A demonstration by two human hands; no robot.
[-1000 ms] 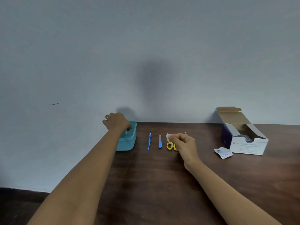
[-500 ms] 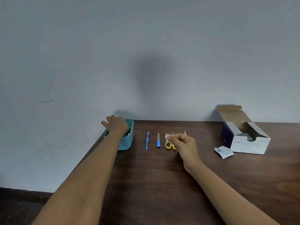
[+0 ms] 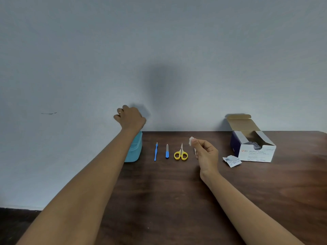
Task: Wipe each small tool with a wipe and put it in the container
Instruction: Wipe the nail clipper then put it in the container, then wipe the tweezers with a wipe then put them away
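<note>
The wipe [image 3: 191,140] is pinched in the right hand [image 3: 205,152], mid-frame. The left hand [image 3: 130,119] is curled over the teal container [image 3: 135,149]; whether anything's held can't be told. The scissors [image 3: 180,153] just left are best wiped blades shut, handles too.

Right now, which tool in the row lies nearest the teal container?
The slim all-blue tool, leftmost; the blue-handled file and yellow scissors lie farther right.

Bare forearms; thin gold-toned ring [image 3: 120,112] on finger of left hand [image 3: 130,119]
</note>
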